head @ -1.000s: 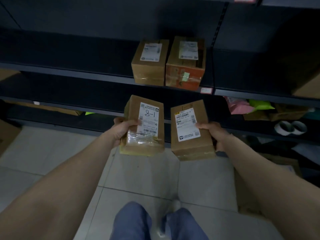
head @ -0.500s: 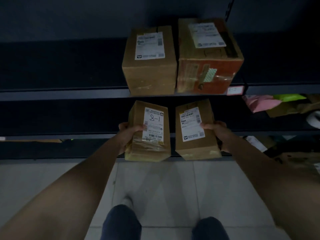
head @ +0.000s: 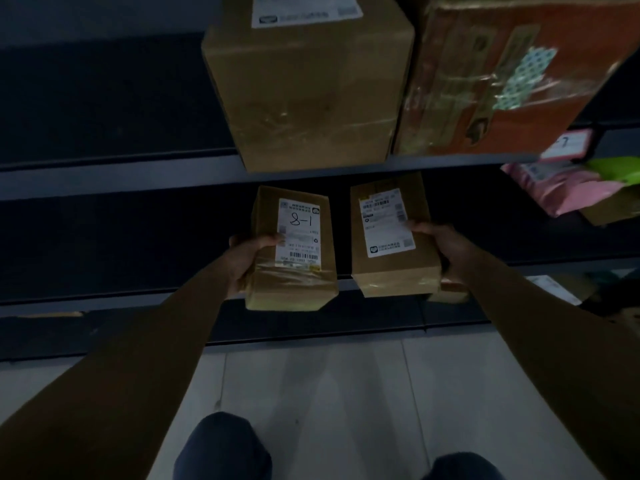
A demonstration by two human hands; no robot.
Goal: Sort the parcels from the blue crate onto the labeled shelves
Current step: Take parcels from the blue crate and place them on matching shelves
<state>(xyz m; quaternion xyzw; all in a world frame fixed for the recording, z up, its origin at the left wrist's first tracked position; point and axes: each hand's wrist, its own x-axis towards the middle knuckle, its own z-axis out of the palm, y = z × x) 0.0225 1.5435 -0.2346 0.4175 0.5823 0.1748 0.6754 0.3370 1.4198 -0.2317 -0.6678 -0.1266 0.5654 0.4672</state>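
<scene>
Nearer the shelf edge [head: 104, 181] now, left hand [head: 247, 258] grips 8-1 parcel [head: 294, 282], right hand [head: 440, 244] grips second parcel [head: 391, 268], apart.

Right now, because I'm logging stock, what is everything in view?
parcel marked 8-1: one, brown, held, left of centre
printed-label parcel: one, brown, held, right of it
cardboard box: one, brown, upper shelf
taped box: one, orange-red, right of the cardboard box
shelf tag: one, pink-edged, upper shelf edge
pink mailer bag: one, far right, below the shelf tag
green bag: one, far right edge
shelves: several, dark
floor tiles: pale grey, below
left hand: grips the parcel marked 8-1
right hand: grips the printed-label parcel
knees: two, dark blue, bottom edge
</scene>
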